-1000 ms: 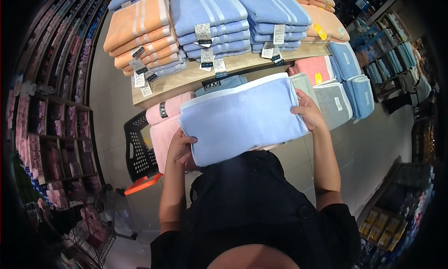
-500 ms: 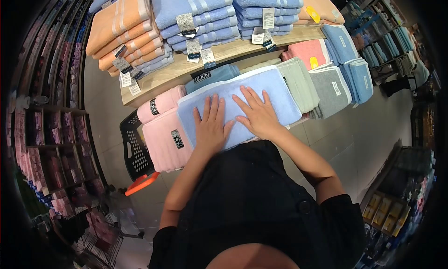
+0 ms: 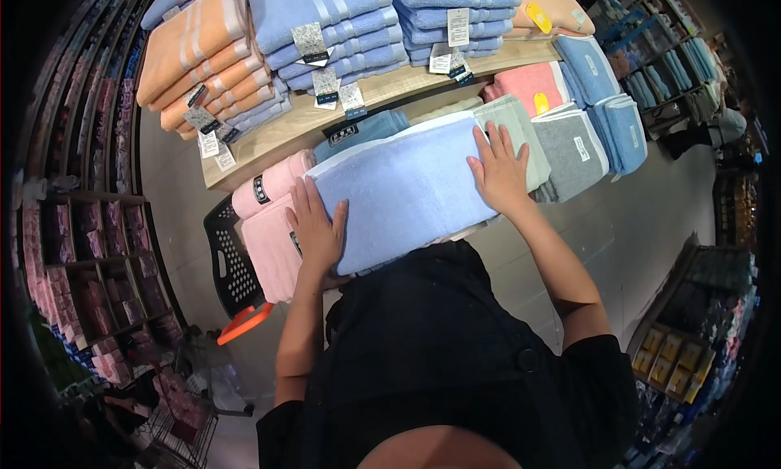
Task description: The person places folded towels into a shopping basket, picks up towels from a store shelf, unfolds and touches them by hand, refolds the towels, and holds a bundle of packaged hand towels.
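Note:
A light blue towel (image 3: 407, 188) lies spread out in front of me, its pale border along the far edge. My left hand (image 3: 316, 225) rests at its left end, fingers extended, partly over a stack of pink towels (image 3: 267, 253) with a dark label. At the right end lies my right hand (image 3: 500, 172), flat with fingers spread, reaching onto a pale green towel (image 3: 521, 131). Neither hand grasps anything. Behind the blue towel sit a darker blue folded towel (image 3: 358, 134) and a rolled-looking pink towel (image 3: 272, 180).
A wooden shelf (image 3: 236, 166) behind carries stacks of orange towels (image 3: 195, 54) and blue towels (image 3: 321, 17) with hanging tags. Grey towels (image 3: 569, 156) and blue towels (image 3: 618, 131) stand at the right. A black basket (image 3: 232, 249) with an orange handle (image 3: 244, 322) is on the left.
My hands have moved apart from the middle of the blue towel, the left one to its left end and the right one to its right end. The towel stays spread out.

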### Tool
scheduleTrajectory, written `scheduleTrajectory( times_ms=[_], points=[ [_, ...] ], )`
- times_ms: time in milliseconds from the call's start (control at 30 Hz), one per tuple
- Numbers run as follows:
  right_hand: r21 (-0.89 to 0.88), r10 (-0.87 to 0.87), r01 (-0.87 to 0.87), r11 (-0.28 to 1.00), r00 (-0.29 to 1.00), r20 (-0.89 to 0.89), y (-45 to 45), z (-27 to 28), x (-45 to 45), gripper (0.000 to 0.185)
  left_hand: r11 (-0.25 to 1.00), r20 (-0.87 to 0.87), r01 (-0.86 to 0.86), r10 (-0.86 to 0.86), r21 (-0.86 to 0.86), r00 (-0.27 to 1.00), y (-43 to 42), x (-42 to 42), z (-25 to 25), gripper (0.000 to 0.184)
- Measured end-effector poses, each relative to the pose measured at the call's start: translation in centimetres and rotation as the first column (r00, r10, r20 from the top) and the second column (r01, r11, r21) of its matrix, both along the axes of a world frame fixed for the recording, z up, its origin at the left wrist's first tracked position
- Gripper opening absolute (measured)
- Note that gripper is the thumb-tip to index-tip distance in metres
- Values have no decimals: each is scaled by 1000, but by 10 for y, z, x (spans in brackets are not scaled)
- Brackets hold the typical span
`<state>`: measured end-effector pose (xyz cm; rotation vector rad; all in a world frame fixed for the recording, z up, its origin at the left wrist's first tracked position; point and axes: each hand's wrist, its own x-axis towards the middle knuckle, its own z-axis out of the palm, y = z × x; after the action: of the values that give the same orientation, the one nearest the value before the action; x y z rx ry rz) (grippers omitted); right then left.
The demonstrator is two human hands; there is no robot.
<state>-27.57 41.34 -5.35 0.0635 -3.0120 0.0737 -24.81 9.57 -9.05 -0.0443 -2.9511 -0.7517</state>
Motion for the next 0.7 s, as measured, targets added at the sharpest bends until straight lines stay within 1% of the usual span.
scheduleTrajectory(
  times_ms=[33,67,100,133,167,200,233,267,333,367,433,467,533,567,600,633,667,700],
  points=[
    [-1,-2,2,1000,1000,-7,1,5,-8,52,1000,6,2,-2,13,1000,-10,-5,0,65],
    [-82,70,-70,994,998,-9,1,10,-17,52,1000,14,3,-3,25,1000,-17,-8,0,61],
    [-163,141,-142,976,990,-16,0,16,-27,52,995,-109,46,-36,91,993,-20,-16,13,41],
    [-244,213,-213,946,977,-28,-4,22,-35,53,995,-95,46,-38,84,995,-23,-19,24,37],
    [-297,268,-284,912,959,-93,-12,27,-41,51,996,-79,47,-41,77,996,-26,-21,35,33],
    [-281,300,-297,913,953,-34,-17,31,-47,49,996,-63,50,-45,70,997,-28,-23,40,29],
    [-264,328,-310,913,944,26,-20,35,-53,48,989,-163,84,-64,125,985,-31,-25,38,25],
    [-247,353,-323,913,931,87,-22,38,-56,47,983,-142,98,-76,153,987,-32,-23,41,22],
    [-233,395,-362,902,912,110,-20,43,-58,36,969,-103,120,-100,214,990,-31,-14,55,18],
    [-227,416,-382,896,901,125,-18,45,-58,31,931,-164,183,-136,315,977,-29,-8,62,18],
    [-324,464,-481,815,876,-135,-14,55,-42,24,812,-285,307,-182,496,941,-23,7,71,20],
    [-359,466,-533,766,845,-261,-11,57,-31,21,727,-249,312,-198,611,948,-22,15,67,21],
    [-486,432,-492,723,870,-237,-3,47,-14,17,517,-188,290,-242,805,952,-20,32,53,24],
    [-545,413,-465,697,883,-225,-1,44,-5,15,424,-170,276,-271,863,947,-19,39,42,25],
    [-725,314,-366,583,925,-213,-7,43,5,15,306,-99,154,-188,940,977,-13,39,40,25],
    [-865,217,-258,430,960,-178,-19,44,14,14,171,-14,34,-116,985,993,-1,39,41,26],
    [-958,126,-150,244,985,-122,-33,45,22,14,27,80,-79,-57,997,995,12,38,43,26],
    [-983,116,1,-185,993,-21,-51,49,25,14,-243,164,-186,-111,952,980,25,34,65,36]
  ],
)
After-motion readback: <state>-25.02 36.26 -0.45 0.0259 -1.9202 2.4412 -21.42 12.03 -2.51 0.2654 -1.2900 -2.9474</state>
